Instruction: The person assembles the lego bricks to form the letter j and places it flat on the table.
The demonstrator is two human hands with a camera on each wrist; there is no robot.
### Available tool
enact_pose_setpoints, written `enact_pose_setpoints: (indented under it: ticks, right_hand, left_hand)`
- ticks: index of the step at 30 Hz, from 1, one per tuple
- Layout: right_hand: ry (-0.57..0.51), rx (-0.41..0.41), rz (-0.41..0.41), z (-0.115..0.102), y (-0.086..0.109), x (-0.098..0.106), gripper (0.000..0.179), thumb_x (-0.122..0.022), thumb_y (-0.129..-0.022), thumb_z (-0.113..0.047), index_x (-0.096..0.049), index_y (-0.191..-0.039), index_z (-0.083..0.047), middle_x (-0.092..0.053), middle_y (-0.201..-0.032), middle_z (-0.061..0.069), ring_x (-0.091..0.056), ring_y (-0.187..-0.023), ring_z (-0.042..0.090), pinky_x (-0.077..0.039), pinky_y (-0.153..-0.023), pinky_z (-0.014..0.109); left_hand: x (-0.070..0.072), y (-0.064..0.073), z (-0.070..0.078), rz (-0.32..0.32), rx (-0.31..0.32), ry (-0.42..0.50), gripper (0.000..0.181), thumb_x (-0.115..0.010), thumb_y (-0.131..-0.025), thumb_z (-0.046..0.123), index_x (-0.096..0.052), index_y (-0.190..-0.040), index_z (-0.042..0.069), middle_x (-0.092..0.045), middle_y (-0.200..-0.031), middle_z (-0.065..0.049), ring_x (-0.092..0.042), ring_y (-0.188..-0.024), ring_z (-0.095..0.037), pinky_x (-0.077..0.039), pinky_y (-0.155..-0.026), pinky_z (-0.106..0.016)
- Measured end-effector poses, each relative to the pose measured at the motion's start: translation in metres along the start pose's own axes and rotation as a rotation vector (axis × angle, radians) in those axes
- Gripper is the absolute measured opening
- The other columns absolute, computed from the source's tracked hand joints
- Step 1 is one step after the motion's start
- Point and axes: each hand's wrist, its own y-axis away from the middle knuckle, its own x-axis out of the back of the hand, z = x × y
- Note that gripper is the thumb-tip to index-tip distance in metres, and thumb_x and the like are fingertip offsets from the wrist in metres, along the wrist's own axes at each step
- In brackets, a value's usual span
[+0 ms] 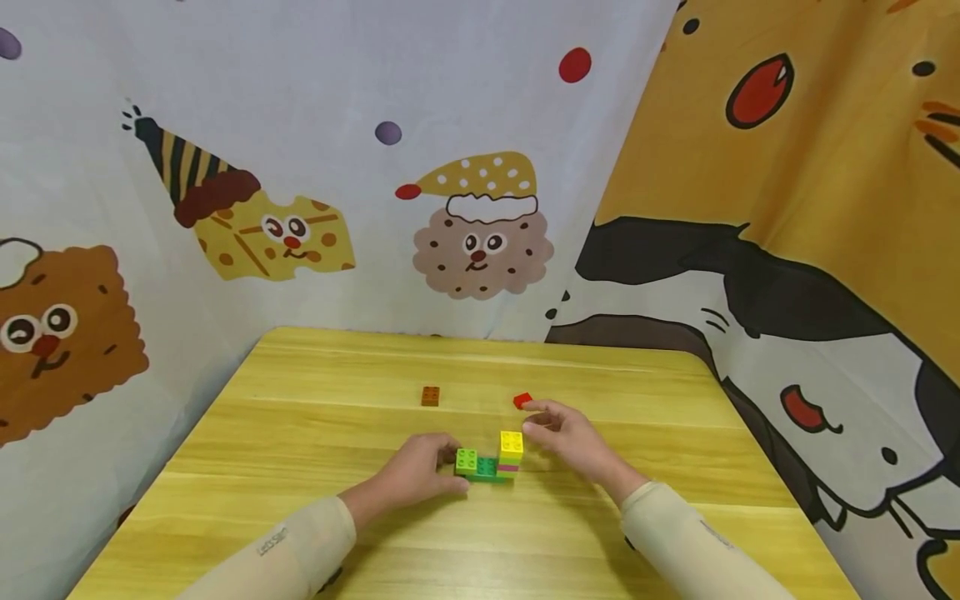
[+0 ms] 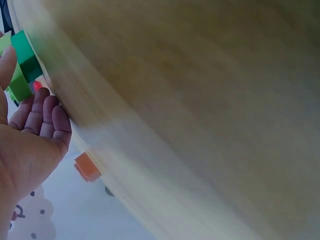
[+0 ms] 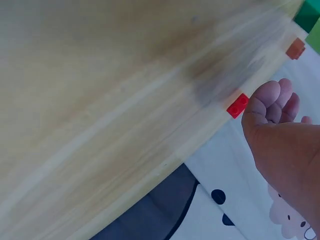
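A small block build stands on the table, with a dark green base (image 1: 486,468), a light green brick (image 1: 466,461) on its left end and a yellow-topped stack (image 1: 511,447) with a pink layer on its right. My left hand (image 1: 416,473) lies around the left end, its thumb in front and fingers behind; the thumb overlaps the bricks in the left wrist view. Beyond the stack, my right hand (image 1: 573,440) reaches forward with extended fingers. Its fingertips are right at a red brick (image 3: 237,106) lying studs up.
An orange-brown brick (image 1: 431,396) lies farther back on the wooden table (image 1: 337,375), to the left of the red one. Cloth with cartoon prints (image 1: 300,100) hangs behind the table and along its sides.
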Motion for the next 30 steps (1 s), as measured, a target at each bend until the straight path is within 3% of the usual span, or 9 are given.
enact_pose_setpoints:
  ticks: [4,9,12,14,16,18,23,30]
  right_hand:
    - [0.06,0.036,-0.002,0.001,-0.011,-0.002,0.051,-0.071,-0.105,-0.034,-0.06,-0.15,-0.014,-0.07,-0.135,0.014,-0.069,-0.117,0.026,-0.061,-0.097,0.047]
    - [0.063,0.037,0.003,0.005,-0.019,-0.005,0.051,-0.072,-0.104,-0.032,-0.06,-0.149,-0.012,-0.072,-0.132,0.01,-0.069,-0.115,0.023,-0.061,-0.097,0.045]
    - [0.054,0.043,-0.004,0.008,-0.021,-0.005,0.05,-0.071,-0.105,-0.03,-0.059,-0.149,-0.009,-0.071,-0.132,0.014,-0.069,-0.114,0.024,-0.061,-0.095,0.045]
    - [0.049,0.039,-0.006,0.01,-0.022,-0.005,0.05,-0.071,-0.105,-0.029,-0.059,-0.149,-0.009,-0.071,-0.133,0.015,-0.069,-0.114,0.024,-0.061,-0.094,0.044]
    - [0.041,0.034,-0.005,0.012,-0.023,-0.004,0.049,-0.07,-0.105,-0.026,-0.059,-0.149,-0.008,-0.071,-0.133,0.017,-0.069,-0.114,0.024,-0.062,-0.093,0.042]
    - [0.038,0.025,-0.002,0.014,-0.023,-0.003,0.048,-0.07,-0.105,-0.023,-0.06,-0.149,-0.009,-0.071,-0.133,0.016,-0.069,-0.113,0.023,-0.062,-0.093,0.04]
    - [0.051,0.034,-0.026,0.018,-0.023,-0.001,0.046,-0.069,-0.106,-0.018,-0.059,-0.15,-0.008,-0.071,-0.132,0.016,-0.069,-0.114,0.022,-0.061,-0.095,0.037]
    - [0.054,0.047,-0.045,0.02,-0.023,0.001,0.046,-0.069,-0.105,-0.017,-0.059,-0.15,-0.008,-0.071,-0.133,0.016,-0.068,-0.115,0.022,-0.06,-0.099,0.042]
  left_hand:
    - [0.002,0.001,0.001,0.002,0.002,0.009,0.059,-0.089,-0.088,0.042,-0.07,-0.129,0.005,-0.076,-0.114,-0.004,-0.065,-0.097,-0.015,-0.057,-0.083,-0.034]
    - [0.006,0.0,-0.003,0.03,0.024,0.093,0.053,-0.078,-0.097,0.046,-0.071,-0.128,0.004,-0.075,-0.11,-0.003,-0.065,-0.095,-0.013,-0.057,-0.082,-0.032]
    - [0.012,-0.007,-0.009,0.127,0.056,0.104,0.045,-0.074,-0.101,0.042,-0.072,-0.126,0.004,-0.074,-0.11,-0.003,-0.064,-0.095,-0.015,-0.057,-0.081,-0.034]
    - [0.017,-0.015,-0.015,0.218,0.072,0.056,0.044,-0.076,-0.101,0.038,-0.071,-0.128,0.005,-0.073,-0.117,-0.007,-0.067,-0.1,-0.02,-0.059,-0.086,-0.039]
    - [0.022,-0.027,-0.022,0.29,0.097,-0.017,0.05,-0.078,-0.099,0.035,-0.066,-0.137,0.005,-0.07,-0.13,-0.012,-0.069,-0.113,-0.028,-0.06,-0.096,-0.045]
    - [0.027,-0.039,-0.027,0.323,0.115,-0.08,0.063,-0.081,-0.097,0.033,-0.058,-0.147,0.003,-0.063,-0.143,-0.017,-0.065,-0.127,-0.036,-0.057,-0.106,-0.05]
    - [0.036,-0.063,-0.038,0.277,0.17,-0.133,0.079,-0.083,-0.096,0.03,-0.045,-0.159,0.002,-0.051,-0.159,-0.022,-0.055,-0.143,-0.042,-0.047,-0.119,-0.056]
    - [0.037,-0.076,-0.042,0.242,0.215,-0.152,0.061,-0.082,-0.096,0.022,-0.059,-0.147,-0.002,-0.062,-0.147,-0.025,-0.062,-0.132,-0.041,-0.052,-0.112,-0.054]
